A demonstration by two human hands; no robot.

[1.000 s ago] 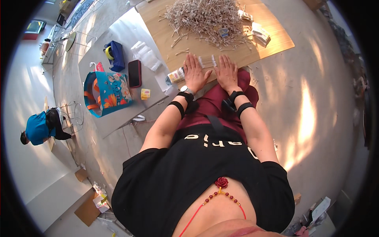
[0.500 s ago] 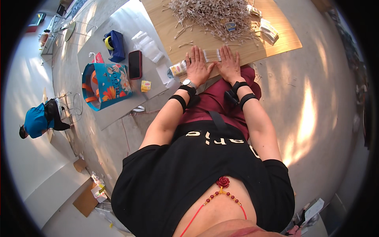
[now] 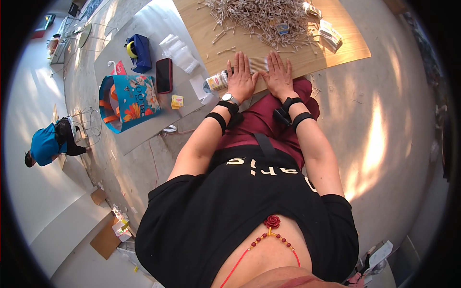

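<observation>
My left hand (image 3: 241,78) lies flat on the wooden board, its fingers stretched out and pointing away from me. Beside it, my right hand (image 3: 278,76) rests the same way, palm down with straight fingers. Between the two hands a row of cotton swabs (image 3: 259,64) lies side by side, and the inner edges of both hands touch it. The thumbs nearly meet at the near side of the row. Just left of my left hand is a clear packet with a yellow-and-white label (image 3: 216,81). What lies under the palms is hidden.
A large heap of loose cotton swabs (image 3: 259,21) covers the board's far part, with small packs (image 3: 330,34) at its right. On the grey table at left are a phone (image 3: 164,76), a blue tape dispenser (image 3: 139,54), plastic bags (image 3: 178,52) and a floral bag (image 3: 129,103). Another person (image 3: 48,144) is at far left.
Almost nothing differs. The view has shifted slightly, and both hands stay flat at the sides of the swab row.
</observation>
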